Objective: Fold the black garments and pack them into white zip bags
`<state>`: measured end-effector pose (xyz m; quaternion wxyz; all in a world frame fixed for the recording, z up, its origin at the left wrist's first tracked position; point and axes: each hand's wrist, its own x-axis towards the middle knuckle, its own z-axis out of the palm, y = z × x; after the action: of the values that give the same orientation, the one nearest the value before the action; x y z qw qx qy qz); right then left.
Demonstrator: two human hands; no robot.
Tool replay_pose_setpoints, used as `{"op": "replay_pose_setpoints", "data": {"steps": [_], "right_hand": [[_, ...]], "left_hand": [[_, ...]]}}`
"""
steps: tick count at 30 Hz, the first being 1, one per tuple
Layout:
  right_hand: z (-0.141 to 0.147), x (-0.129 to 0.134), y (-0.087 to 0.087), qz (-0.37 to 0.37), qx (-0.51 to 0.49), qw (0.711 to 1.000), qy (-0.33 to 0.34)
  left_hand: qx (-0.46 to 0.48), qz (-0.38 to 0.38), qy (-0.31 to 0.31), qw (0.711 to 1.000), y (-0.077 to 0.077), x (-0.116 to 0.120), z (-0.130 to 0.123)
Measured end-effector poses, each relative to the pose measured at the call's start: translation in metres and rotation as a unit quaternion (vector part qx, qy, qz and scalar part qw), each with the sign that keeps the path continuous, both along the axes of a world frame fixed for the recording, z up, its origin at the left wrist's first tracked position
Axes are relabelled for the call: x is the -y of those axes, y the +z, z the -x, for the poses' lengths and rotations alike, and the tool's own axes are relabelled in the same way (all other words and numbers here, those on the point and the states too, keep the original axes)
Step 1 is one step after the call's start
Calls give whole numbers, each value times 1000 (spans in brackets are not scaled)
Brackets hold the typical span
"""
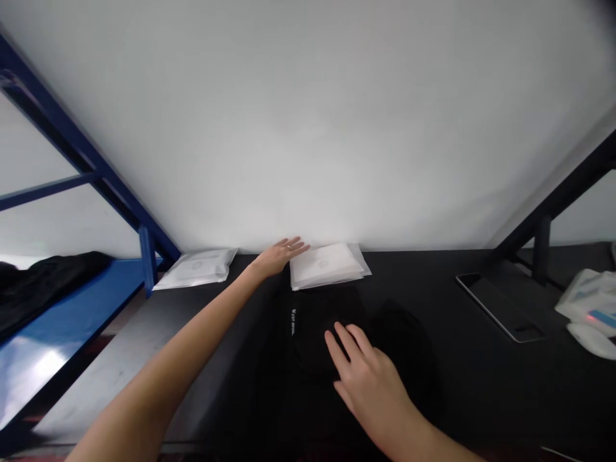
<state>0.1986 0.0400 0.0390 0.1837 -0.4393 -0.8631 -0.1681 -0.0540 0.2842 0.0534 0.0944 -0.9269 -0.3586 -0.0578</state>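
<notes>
My left hand (279, 256) reaches to the back of the black surface, its fingers stretched out and a ring on one of them. Its fingertips are at the left edge of a small stack of white translucent packets (327, 264); I cannot tell whether they touch. My right hand (368, 375) is over a black item (312, 327) with a white "West Biking" label, fingers apart and slightly bent. Black on black hides the item's outline, and whether the hand rests on it is unclear.
Another white packet (197, 267) lies at the back left. To the right are a phone-like device (500, 308), a white mouse (591, 340) and a clear plastic bag (590, 298). Blue frame bars (96, 154) rise at left, beside a blue surface (81, 314) bearing black cloth (43, 282).
</notes>
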Motion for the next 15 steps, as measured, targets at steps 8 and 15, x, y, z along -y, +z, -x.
{"op": "replay_pose_setpoints", "data": {"steps": [8,15], "right_hand": [[-66,-7,17,170,-82,982,-6],[-61,-14,12,191,-77,978,22]], "left_hand": [[76,-67,76,992,5,91,31],[130,-74,98,984,-7,147,13]]}}
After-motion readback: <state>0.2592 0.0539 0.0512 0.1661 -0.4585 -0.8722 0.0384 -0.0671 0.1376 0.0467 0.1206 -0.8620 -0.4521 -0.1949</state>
